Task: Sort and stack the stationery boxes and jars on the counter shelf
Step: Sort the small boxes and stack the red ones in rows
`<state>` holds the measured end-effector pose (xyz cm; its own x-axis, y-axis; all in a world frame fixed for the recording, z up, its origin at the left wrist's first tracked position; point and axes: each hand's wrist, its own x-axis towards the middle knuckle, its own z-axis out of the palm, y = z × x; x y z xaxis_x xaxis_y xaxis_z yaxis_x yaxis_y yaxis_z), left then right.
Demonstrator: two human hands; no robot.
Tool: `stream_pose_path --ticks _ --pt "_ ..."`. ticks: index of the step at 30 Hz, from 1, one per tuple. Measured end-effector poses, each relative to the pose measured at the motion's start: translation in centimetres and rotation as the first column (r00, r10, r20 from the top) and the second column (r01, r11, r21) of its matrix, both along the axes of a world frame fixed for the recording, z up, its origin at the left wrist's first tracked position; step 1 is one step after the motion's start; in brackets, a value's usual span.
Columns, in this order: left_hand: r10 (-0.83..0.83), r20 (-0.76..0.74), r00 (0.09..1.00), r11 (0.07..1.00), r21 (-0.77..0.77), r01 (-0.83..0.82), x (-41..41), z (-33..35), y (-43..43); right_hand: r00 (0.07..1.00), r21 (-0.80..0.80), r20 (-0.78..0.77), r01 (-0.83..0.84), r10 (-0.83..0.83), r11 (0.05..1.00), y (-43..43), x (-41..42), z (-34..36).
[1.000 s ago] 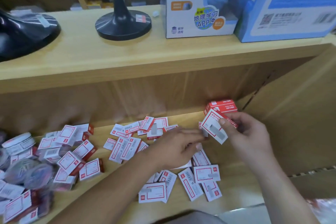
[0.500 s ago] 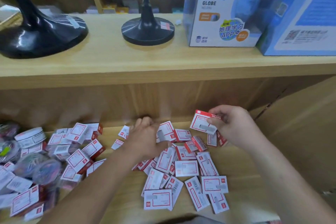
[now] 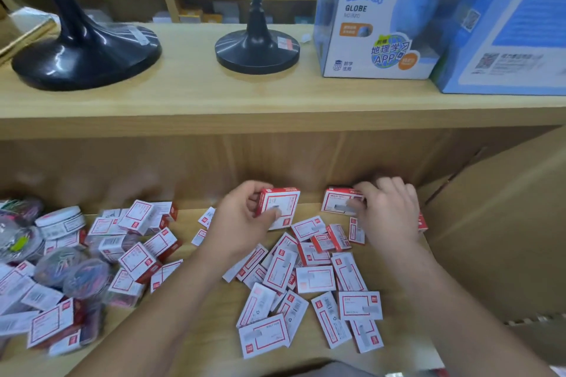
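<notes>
A small box (image 3: 280, 206) is pinched upright in the left hand (image 3: 242, 223) over the shelf (image 3: 214, 333); a second box (image 3: 337, 203) is gripped by the right hand (image 3: 389, 217) at the back right (apparently the stacking spot), so edges should be squared before release

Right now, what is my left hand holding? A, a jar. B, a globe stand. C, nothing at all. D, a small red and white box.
D: the left hand has thumb and fingers curled round a red and white box, held over the loose pile on the shelf.
</notes>
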<state>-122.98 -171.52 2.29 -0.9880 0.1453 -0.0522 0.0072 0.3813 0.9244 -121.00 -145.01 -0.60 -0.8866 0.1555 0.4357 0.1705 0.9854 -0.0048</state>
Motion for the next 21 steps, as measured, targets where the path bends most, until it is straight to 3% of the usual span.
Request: stream_pose_path --ticks 7,10,11,14,17,21 --pt "-0.009 0.027 1.000 0.992 0.125 0.005 0.7 1.3 1.3 0.994 0.010 0.050 0.099 -0.100 0.995 -0.3 -0.1 1.3" --pt "-0.018 0.000 1.000 0.989 0.145 0.018 1.1 1.5 1.6 0.999 -0.203 0.045 0.018 -0.009 0.979 -0.4 0.7 2.2" --pt "-0.029 0.008 1.000 0.986 0.164 0.028 1.2 1.5 1.7 0.996 -0.369 0.044 -0.058 0.080 0.928 -0.7 1.3 2.8" --pt "-0.098 0.035 0.995 0.959 0.271 0.085 1.8 1.9 2.4 0.932 -0.801 0.105 -0.128 0.347 0.585 -1.9 3.2 4.5" --pt "-0.138 0.038 0.990 0.940 0.321 0.119 2.2 1.9 3.4 0.883 -0.898 0.105 -0.114 0.458 0.424 -2.1 4.7 5.3" --pt "-0.161 0.067 0.985 0.931 0.342 0.129 2.4 1.3 4.3 0.877 -0.922 0.097 -0.098 0.470 0.374 -1.2 5.4 4.9"
